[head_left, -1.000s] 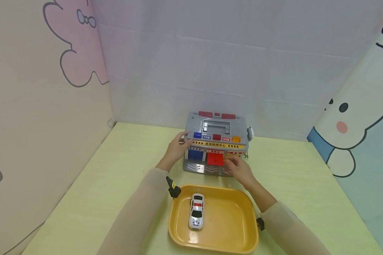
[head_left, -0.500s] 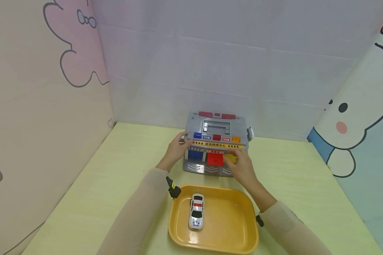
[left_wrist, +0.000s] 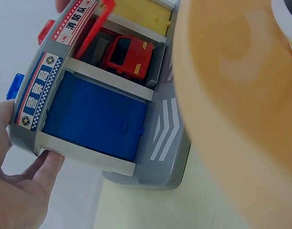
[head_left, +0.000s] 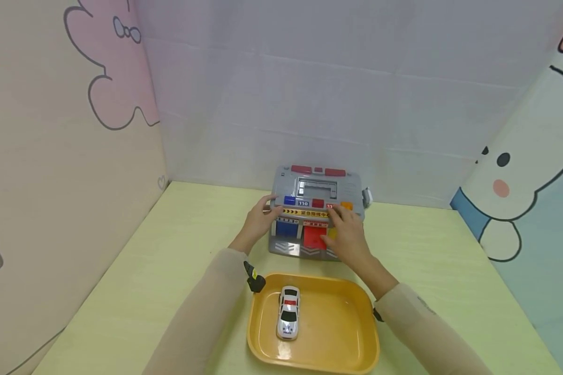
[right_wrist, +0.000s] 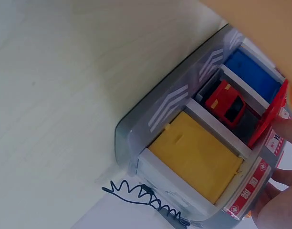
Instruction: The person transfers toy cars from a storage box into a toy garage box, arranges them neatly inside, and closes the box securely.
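Hands sit apart, left hand [head_left: 255, 224] clamped on toy garage [head_left: 305, 212], right hand [head_left: 350, 238] spread, touching the raised red door [right_wrist: 270, 114]

In the head view, the right grip [head_left: 349, 237] mostly hides the yellow door [head_left: 332, 233].

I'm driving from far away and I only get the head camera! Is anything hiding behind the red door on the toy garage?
Observer: Yes! The left wrist view shows a red car inside, behind the red door.
Operator: Ooh! The right hand blocks most of the yellow door for me. Is it shut?
Observer: The right wrist view shows it down, covering its whole opening.
Operator: Anything else I'm missing over there?
Observer: A dark, curly cord beside the end of the garage nearest the yellow door.
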The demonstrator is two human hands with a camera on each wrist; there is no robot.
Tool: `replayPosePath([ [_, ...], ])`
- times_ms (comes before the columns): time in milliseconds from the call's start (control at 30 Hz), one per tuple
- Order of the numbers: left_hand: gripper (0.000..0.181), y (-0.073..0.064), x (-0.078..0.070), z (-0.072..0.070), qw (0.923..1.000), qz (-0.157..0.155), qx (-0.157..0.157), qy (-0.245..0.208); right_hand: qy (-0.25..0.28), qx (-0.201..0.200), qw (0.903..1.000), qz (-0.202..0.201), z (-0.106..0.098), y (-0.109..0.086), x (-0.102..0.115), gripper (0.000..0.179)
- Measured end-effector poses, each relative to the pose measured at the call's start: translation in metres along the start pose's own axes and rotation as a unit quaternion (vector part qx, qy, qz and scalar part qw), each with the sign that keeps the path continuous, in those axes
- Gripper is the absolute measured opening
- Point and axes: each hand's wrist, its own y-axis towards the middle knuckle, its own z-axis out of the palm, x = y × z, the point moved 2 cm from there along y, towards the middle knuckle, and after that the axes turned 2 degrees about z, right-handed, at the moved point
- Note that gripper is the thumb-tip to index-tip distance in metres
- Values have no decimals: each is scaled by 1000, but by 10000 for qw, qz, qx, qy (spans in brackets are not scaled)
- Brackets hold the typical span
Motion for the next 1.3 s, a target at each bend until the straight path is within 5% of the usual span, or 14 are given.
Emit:
replayPosePath([
  [533, 54, 0, -1, -2, 9999, 6, -7, 120, -1098, -376, 9913, -623, 22, 5, -13, 84],
  [1300, 55, -1, -2, -5, 9998, 75, 91, 134, -2044, -1994, 9438, -1661, 49, 13, -27, 92],
])
